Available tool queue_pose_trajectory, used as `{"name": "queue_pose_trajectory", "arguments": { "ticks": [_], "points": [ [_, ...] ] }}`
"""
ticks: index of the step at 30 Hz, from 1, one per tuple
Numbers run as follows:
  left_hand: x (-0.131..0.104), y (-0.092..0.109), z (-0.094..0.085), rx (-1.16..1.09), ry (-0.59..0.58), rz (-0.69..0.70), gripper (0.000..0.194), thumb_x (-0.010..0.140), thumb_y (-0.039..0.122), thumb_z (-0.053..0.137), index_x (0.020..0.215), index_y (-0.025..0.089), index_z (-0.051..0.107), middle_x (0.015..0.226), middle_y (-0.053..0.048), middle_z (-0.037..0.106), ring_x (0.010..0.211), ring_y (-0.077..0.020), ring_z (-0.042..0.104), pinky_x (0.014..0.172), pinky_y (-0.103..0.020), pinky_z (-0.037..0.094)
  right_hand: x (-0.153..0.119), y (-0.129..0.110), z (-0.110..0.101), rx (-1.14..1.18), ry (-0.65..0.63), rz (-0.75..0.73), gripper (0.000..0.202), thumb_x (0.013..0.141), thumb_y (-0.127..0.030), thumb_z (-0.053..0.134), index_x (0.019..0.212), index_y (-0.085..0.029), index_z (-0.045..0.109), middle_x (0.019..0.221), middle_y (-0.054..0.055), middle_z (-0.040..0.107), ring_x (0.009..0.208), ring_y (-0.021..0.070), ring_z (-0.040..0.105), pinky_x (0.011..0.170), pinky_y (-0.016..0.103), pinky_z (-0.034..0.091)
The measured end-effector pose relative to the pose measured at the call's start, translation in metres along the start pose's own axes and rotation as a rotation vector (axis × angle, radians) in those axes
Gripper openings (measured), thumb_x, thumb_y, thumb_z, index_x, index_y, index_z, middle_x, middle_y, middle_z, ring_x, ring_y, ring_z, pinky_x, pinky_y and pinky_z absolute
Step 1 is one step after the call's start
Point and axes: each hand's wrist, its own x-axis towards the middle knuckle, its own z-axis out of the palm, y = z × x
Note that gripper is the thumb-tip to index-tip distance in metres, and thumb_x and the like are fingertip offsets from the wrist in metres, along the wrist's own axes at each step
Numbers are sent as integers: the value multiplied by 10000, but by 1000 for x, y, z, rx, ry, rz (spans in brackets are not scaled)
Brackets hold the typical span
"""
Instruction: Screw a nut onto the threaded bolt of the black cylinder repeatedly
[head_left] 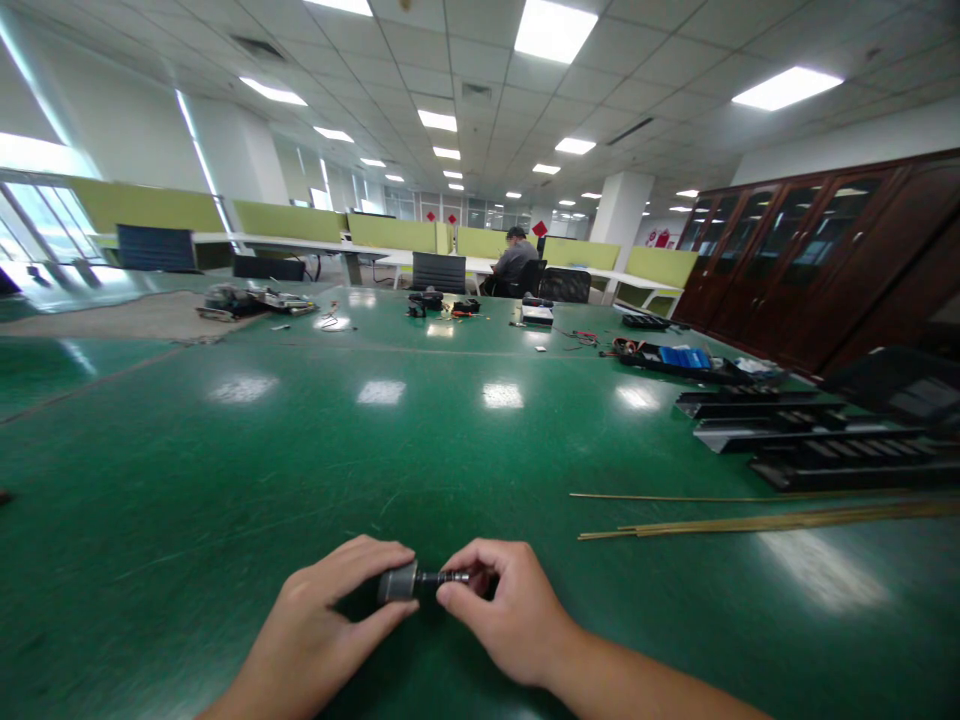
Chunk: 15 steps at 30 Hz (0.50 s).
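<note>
Near the front of the green table, both hands are on a small part that lies sideways: a dark grey cylinder (398, 583) with a thin metal shaft (442, 577) extending to the right. My left hand (330, 610) grips the cylinder between thumb and fingers, the thumb below and the fingers above. At the other end, my right hand (514, 605) pinches the shaft with curled fingertips, which hide its far tip. The exact kind of part cannot be made out.
Thin brass-coloured rods (675, 525) lie to the right on the green table (315, 450). Behind them are black metal channels (795, 430) and a black tray (675, 358) with blue items. Electronics (255, 299) sit at the back left. A person (515, 262) sits at a far desk.
</note>
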Motion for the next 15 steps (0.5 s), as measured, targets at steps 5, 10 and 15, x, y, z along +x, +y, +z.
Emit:
{"name": "queue_pose_trajectory", "arguments": {
  "ticks": [5,10,15],
  "points": [
    [-1,-1,-2,9,4,-17,328,846,364,764,1160,281,712,1086,-26,750,1002,-183,725,894,-257,598,0,0,0,23,13,11,132,840,-260,716,913,-163,768,717,5,674,649,135,567,606,236,417],
    [0,-2,-2,20,12,-11,331,849,369,761,1162,277,704,1091,-25,749,999,-182,725,891,-258,597,0,1,0,43,22,18,132,846,-255,707,911,-154,761,722,7,672,650,133,567,606,236,417],
    [1,-2,-3,21,7,-28,335,850,373,762,1165,289,687,1097,0,745,1010,-165,720,900,-242,586,0,2,0,56,26,9,141,851,-258,703,922,-151,759,744,16,684,658,137,572,613,241,424]
  ]
}}
